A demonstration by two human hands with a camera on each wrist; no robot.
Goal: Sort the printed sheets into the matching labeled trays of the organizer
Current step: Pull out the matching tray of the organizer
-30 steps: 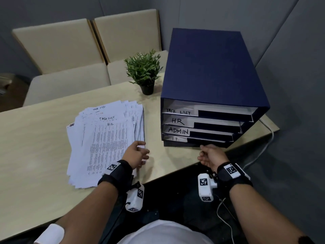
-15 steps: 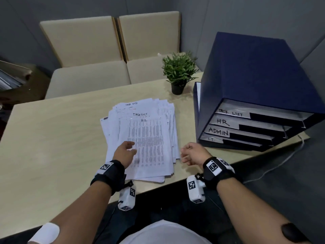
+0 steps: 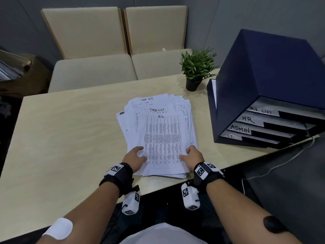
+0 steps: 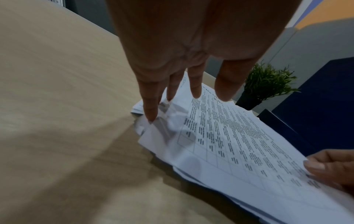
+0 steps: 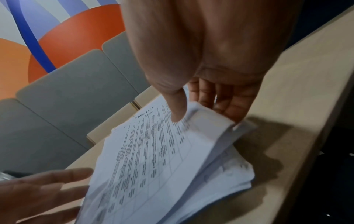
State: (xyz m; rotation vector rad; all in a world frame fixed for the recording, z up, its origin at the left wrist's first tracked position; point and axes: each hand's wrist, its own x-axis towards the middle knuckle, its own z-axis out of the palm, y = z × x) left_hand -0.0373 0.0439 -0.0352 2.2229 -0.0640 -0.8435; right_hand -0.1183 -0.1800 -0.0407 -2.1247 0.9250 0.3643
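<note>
Fanned printed sheets (image 3: 162, 138) beside organizer (image 3: 263, 81)

Handwritten labels on the organizer (image 3: 274, 71) trays, top to bottom: "TASK LIST" (image 3: 260, 110), "HR" (image 3: 248, 119), "ADMIN" (image 3: 240, 129), "IT" (image 3: 230, 136). Top sheet (image 3: 163, 143) of the stack: heading "HR" above a printed table too small to read. Sheets beneath (image 3: 156, 110): "TASK LIST", handwritten at the top.
</note>
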